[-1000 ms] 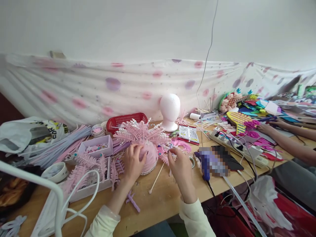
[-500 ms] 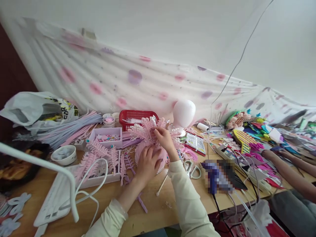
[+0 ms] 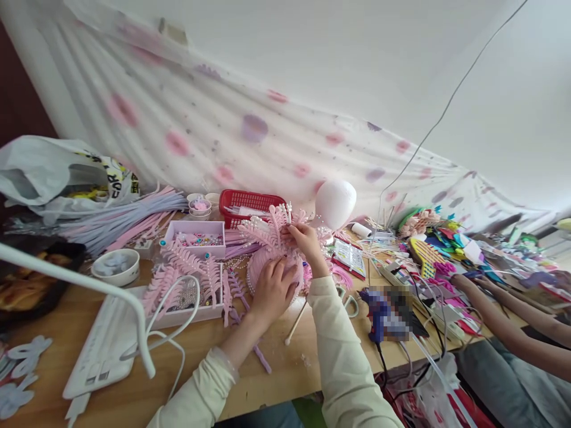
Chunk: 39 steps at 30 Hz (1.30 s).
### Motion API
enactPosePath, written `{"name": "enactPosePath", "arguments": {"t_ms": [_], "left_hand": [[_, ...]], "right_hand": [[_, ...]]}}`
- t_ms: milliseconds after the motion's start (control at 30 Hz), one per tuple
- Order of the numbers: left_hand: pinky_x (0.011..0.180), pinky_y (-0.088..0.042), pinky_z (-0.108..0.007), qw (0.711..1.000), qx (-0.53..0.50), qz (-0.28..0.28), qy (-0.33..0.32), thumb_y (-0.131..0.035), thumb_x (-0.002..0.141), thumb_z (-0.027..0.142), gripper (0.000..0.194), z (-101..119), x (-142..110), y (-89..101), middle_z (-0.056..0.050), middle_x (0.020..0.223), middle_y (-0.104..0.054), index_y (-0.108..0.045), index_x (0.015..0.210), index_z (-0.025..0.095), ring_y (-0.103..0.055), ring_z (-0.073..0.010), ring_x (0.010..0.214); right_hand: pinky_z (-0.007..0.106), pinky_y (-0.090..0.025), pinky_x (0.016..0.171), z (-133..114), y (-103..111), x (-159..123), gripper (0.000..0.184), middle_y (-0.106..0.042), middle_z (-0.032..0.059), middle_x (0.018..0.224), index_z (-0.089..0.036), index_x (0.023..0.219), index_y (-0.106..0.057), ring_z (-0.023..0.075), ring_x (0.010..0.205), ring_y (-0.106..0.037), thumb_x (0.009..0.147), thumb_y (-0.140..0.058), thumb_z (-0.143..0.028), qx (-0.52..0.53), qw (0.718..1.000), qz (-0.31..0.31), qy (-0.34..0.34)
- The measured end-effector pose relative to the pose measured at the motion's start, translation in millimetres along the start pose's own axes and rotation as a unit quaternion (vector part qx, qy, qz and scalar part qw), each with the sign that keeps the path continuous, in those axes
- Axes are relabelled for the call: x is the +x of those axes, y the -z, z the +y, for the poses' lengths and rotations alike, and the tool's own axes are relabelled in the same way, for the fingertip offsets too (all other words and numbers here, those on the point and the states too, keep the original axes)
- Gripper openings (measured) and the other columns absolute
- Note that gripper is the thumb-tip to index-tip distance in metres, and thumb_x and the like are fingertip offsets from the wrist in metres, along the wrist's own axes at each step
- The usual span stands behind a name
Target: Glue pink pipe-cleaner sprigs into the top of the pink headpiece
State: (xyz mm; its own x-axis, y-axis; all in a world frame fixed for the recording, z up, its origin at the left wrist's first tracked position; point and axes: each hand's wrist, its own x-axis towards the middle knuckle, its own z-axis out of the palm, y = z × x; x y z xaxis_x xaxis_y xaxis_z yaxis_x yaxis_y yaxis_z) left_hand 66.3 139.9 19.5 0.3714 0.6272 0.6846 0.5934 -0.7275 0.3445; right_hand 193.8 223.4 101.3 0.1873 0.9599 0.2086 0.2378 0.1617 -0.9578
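A pink headdress (image 3: 256, 274) with a rounded dome, pearl trim and upright fuzzy fronds stands on the table. My left hand (image 3: 274, 288) curves over the front of the dome, its fingers bent and gripping the surface. Among the fronds at the top, my right hand (image 3: 307, 242) pinches a pink frond (image 3: 275, 223) with thumb and forefinger; the other fingertips are partly hidden. Behind the headdress is a white foam head (image 3: 335, 205). Below my right forearm lies a thin stick (image 3: 294, 326), with a purple fuzzy twig (image 3: 262, 358) to its left.
Left of the headdress are a lilac box of beads (image 3: 196, 238), a tray with pink fronds (image 3: 191, 318) and a white power strip (image 3: 104, 351). A red basket (image 3: 252, 199) stands behind. To the right lie scissors (image 3: 351, 306) and a purple glue gun (image 3: 377, 309). Another person's arms (image 3: 499, 312) reach in.
My right hand has gone from beside the headdress up to its fronds and closed there. My left hand has shifted to the dome's front. The camera view has tilted and turned.
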Motion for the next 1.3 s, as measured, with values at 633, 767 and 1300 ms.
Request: {"name": "enactPosePath", "arguments": {"t_ms": [633,767,1300], "left_hand": [[0.108,-0.042,-0.055,0.999,-0.018,-0.026,0.014,-0.064,0.076,0.013,0.038,-4.1,-7.3,-10.6,-0.017,0.127,-0.061,-0.068,0.114,0.013,-0.051,-0.035,0.125],[0.11,-0.042,-0.055,0.999,-0.017,-0.025,0.012,-0.064,0.076,0.014,0.038,-4.1,-7.1,-9.8,-0.018,0.13,-0.06,-0.069,0.113,0.013,-0.05,-0.0355,0.127],[0.099,-0.05,-0.051,0.997,0.046,0.065,-0.023,-0.059,0.088,0.021,0.036,-5.9,-7.9,-10.5,-0.015,0.126,-0.062,-0.065,0.123,0.018,-0.055,-0.0334,0.117]], "right_hand": [[0.025,-0.036,0.061,-10.0,-63.9,10.8,0.018,-0.055,-0.004,0.059,-0.017,0.064,-0.061,0.012,0.06,-0.047,0.078,-0.053,-0.024,-0.209,0.947,-0.212,0.122],[0.025,-0.034,0.06,-5.1,-57.7,16.2,0.021,-0.047,-0.0058,0.055,-0.018,0.059,-0.057,0.0109,0.058,-0.041,0.078,-0.054,-0.025,-0.202,0.952,-0.204,0.106],[0.037,-0.055,0.088,-9.2,-8.6,-24.2,0.029,-0.077,0.0067,0.102,-0.019,0.098,-0.075,0.0226,0.095,-0.071,0.079,-0.067,-0.039,-0.03,0.981,-0.184,0.049]]}}
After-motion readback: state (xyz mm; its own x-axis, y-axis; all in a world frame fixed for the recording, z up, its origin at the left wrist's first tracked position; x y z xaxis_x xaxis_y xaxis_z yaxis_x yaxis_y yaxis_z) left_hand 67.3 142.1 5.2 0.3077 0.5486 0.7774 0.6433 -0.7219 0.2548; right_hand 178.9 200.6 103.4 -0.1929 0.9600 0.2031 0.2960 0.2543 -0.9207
